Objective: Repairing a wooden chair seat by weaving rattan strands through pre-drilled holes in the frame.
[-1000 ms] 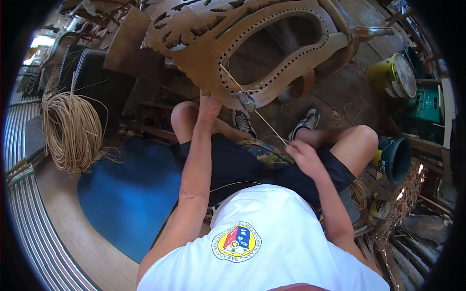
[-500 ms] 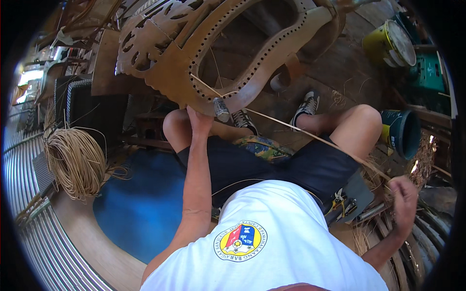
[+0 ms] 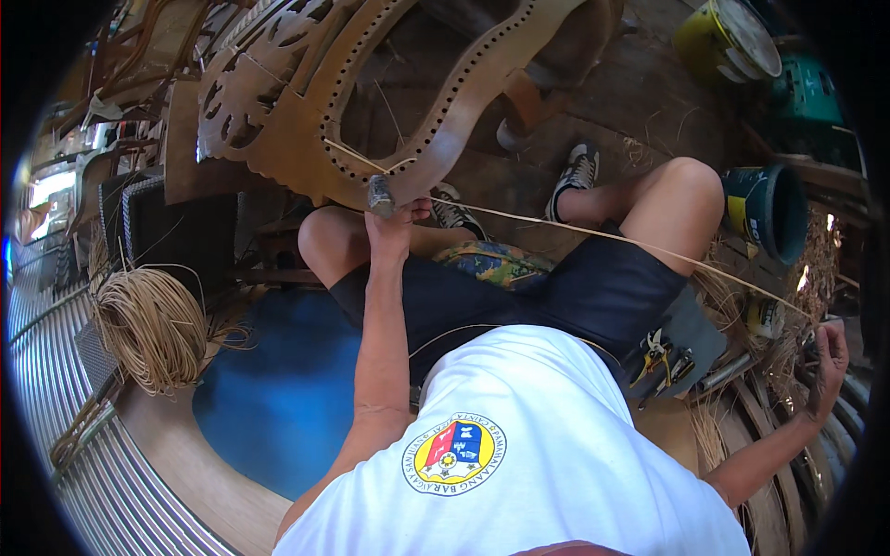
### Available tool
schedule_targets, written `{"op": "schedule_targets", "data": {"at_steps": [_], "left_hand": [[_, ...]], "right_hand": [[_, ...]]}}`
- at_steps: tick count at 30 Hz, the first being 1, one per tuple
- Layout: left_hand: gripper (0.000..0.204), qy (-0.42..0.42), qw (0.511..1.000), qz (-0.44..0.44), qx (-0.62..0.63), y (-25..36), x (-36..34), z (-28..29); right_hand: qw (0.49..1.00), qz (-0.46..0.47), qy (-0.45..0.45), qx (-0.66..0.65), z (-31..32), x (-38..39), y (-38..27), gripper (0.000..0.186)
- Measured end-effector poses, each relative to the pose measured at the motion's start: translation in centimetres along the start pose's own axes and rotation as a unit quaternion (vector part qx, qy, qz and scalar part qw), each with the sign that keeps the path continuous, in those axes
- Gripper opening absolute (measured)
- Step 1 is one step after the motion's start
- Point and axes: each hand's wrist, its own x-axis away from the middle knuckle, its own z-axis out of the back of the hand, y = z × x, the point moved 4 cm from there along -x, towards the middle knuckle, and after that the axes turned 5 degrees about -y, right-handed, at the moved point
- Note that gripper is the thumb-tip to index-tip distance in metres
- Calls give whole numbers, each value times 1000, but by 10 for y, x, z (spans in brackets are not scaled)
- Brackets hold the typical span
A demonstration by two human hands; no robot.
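A carved wooden chair frame (image 3: 454, 83) with rows of small holes lies at the top. A pale cane strand (image 3: 612, 237) runs through it and stretches taut to my right hand (image 3: 825, 361), closed on it at the far right. A short grey cylindrical piece (image 3: 380, 195) rests at the frame's lower rim, by the holes. My left hand (image 3: 394, 225) is closed just below that piece, against the frame's edge; what its fingers grip is partly hidden.
A cane coil (image 3: 148, 329) hangs at left by corrugated metal (image 3: 60, 389) and a blue surface (image 3: 260, 408). A yellow bucket (image 3: 723, 42), green crate (image 3: 807, 93) and dark bucket (image 3: 769, 208) stand at right. Cutters (image 3: 654, 357) lie beside my right thigh.
My right hand has swept far out to the right, drawing the strand long. My left hand has shifted slightly beneath the cylindrical piece. The view has shifted, so the frame appears further left.
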Motion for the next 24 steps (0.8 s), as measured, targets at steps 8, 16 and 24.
{"op": "schedule_targets", "data": {"at_steps": [8, 16, 24], "left_hand": [[18, -1, 999, 43, -8, -4, 7, -15], [14, -2, 999, 54, -8, -9, 12, -17], [20, -101, 975, 165, 108, -53, 63, -84]], "right_hand": [[887, 181, -74, -418, -13, 1, 25, 10], [956, 121, 152, -222, -25, -41, 60, 9], [853, 31, 308, 419, -129, -31, -4, 40]]}}
